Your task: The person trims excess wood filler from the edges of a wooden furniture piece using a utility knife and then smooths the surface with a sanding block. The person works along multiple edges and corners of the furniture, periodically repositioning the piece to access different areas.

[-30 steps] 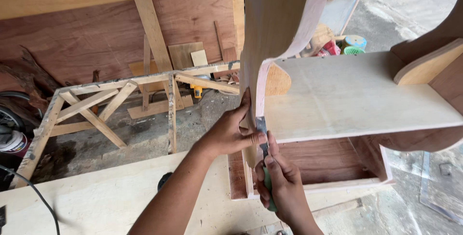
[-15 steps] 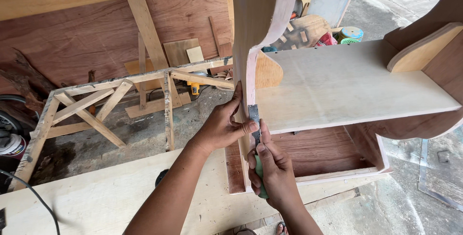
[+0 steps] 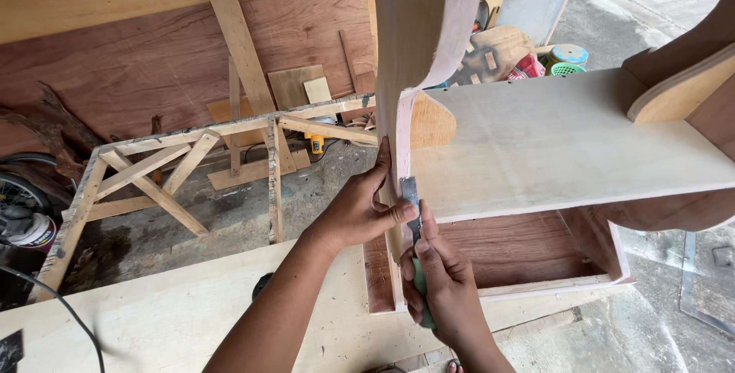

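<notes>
Person stands over a raw plywood shelf unit with a curved upright side panel (image 3: 417, 36), its narrow front edge coated in pale pinkish filler.

Left hand (image 3: 360, 212) braces that panel: palm on the outer face, thumb hooked over the front edge, fingers wrapped round the board. Grasping, not loose.

Right hand (image 3: 444, 289) is clenched round the green handle of a small putty knife with a grey metal blade (image 3: 412, 208). The blade lies flat against the panel's front edge, just below the left thumb, about level with the front left corner of the pale plywood shelf board (image 3: 566, 143).

Change over the last second: the hands have hardly shifted along the edge, and blade contact is kept the whole time. Most of the shift is the camera: it has tipped, so the panel's curve sits higher in frame. The right hand seems to have moved a little towards the left thumb. My read: a short, slow stroke pressing or scraping filler on this one stretch, not a long pull.

Below the shelf, a reddish-brown veneered compartment (image 3: 521, 247), open-fronted. To the left on the floor, a rough timber frame with diagonal braces (image 3: 191, 166). A long pale plywood sheet (image 3: 168, 319) lies under the forearms.
</notes>
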